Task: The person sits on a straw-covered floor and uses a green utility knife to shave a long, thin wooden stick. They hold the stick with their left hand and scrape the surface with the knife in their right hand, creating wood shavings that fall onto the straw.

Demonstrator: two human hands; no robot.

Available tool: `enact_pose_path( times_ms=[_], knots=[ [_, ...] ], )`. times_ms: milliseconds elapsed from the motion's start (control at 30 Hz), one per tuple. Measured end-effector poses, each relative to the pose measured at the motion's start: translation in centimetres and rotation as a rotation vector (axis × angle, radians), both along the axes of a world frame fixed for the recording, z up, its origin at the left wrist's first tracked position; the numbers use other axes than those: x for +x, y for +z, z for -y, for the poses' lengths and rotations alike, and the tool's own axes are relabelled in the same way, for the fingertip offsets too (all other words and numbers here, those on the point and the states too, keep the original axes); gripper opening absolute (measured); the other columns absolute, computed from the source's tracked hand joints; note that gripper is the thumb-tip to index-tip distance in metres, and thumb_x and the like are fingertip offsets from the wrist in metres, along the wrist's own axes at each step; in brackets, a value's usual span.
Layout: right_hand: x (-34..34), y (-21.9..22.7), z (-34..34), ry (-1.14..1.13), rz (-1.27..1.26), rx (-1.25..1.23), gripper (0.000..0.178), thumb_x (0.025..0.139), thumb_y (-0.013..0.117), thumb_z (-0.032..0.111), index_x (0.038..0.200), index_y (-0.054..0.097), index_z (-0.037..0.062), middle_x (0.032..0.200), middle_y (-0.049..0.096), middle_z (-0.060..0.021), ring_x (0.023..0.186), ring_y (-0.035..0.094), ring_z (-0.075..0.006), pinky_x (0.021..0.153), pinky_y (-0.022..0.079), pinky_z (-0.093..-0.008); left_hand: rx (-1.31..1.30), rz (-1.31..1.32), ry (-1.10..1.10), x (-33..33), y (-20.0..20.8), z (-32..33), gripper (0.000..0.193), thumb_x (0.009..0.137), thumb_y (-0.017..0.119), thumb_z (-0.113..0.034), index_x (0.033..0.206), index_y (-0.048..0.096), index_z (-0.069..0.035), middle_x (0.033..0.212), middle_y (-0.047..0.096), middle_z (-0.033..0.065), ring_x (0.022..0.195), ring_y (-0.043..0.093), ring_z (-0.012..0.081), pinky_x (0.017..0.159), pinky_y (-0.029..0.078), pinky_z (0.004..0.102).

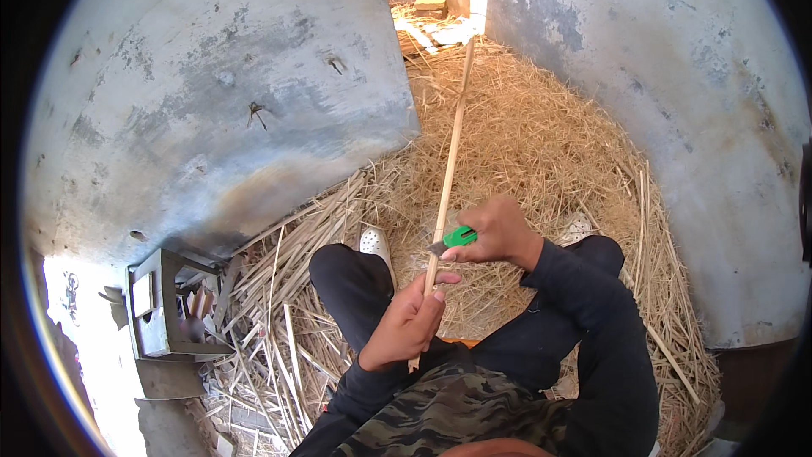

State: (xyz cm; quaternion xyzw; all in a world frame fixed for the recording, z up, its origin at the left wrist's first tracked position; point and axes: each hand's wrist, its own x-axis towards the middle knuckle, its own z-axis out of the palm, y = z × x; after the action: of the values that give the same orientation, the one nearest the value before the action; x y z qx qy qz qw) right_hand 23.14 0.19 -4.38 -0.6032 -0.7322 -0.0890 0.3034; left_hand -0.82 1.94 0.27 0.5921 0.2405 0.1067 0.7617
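A long, pale strip of wood or split cane (pixel 452 156) runs away from my lap toward the far doorway. My left hand (pixel 408 322) is wrapped round its near end, the thumb lying along it. In my right hand (pixel 499 231) is a green utility knife (pixel 461 237), gripped in a closed fist. Its grey blade rests against the strip, a little beyond my left hand. The blade's exact edge contact is too small to make out.
Straw-like shavings (pixel 541 135) cover the floor ahead. Split strips (pixel 288 347) lie heaped at left, beside a wooden stool-like frame (pixel 169 305). Grey walls (pixel 228 76) stand on both sides. A brick (pixel 430 5) lies by the bright far opening. My white clogs (pixel 374 243) rest on the shavings.
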Motion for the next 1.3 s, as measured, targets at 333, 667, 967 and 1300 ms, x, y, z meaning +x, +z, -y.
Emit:
enact_pose_path(
  times_ms=[333,667,967,1300],
  knots=[
    [2.3,-0.6,-1.3,-0.197,-0.194,0.014,0.072,0.082,0.042,0.080,0.061,0.067,0.0161,0.042,0.045,-0.0026,0.036,0.046,-0.0182,0.037,0.034,-0.0352,-0.143,-0.017,-0.086,-0.9,0.2,1.0,0.026,0.103,0.039,-0.017,0.125,0.043,-0.004,0.053,0.037,-0.0070,0.038,0.034,0.0038,0.038,0.029,0.0197],
    [11.2,-0.6,-3.6,-0.464,-0.139,-0.046,0.073,0.082,0.043,0.080,0.061,0.066,0.0137,0.044,0.046,-0.0028,0.037,0.043,-0.0182,0.038,0.034,-0.0348,-0.114,-0.047,-0.218,-2.8,-0.1,3.1,0.022,0.103,0.040,-0.019,0.120,0.041,-0.005,0.054,0.038,-0.0076,0.039,0.034,0.0028,0.039,0.027,0.0186],
    [3.0,0.0,-0.9,-0.175,-0.252,-0.019,0.067,0.079,0.051,0.077,0.063,0.068,0.0146,0.043,0.047,-0.0022,0.039,0.050,-0.0205,0.039,0.037,-0.0330,-0.086,-0.034,0.009,-0.7,0.9,1.9,0.027,0.102,0.043,-0.022,0.123,0.045,-0.004,0.055,0.037,-0.0089,0.041,0.032,0.0014,0.039,0.026,0.0181],
    [6.6,-0.3,-1.9,-0.289,-0.263,0.000,0.074,0.081,0.048,0.077,0.057,0.063,0.0087,0.042,0.046,-0.0064,0.037,0.048,-0.0225,0.037,0.035,-0.0368,0.080,-0.129,-0.187,-1.6,1.0,1.8,0.021,0.101,0.042,-0.011,0.121,0.043,-0.005,0.059,0.033,-0.0097,0.049,0.028,0.0017,0.047,0.022,0.0223]
  ],
)
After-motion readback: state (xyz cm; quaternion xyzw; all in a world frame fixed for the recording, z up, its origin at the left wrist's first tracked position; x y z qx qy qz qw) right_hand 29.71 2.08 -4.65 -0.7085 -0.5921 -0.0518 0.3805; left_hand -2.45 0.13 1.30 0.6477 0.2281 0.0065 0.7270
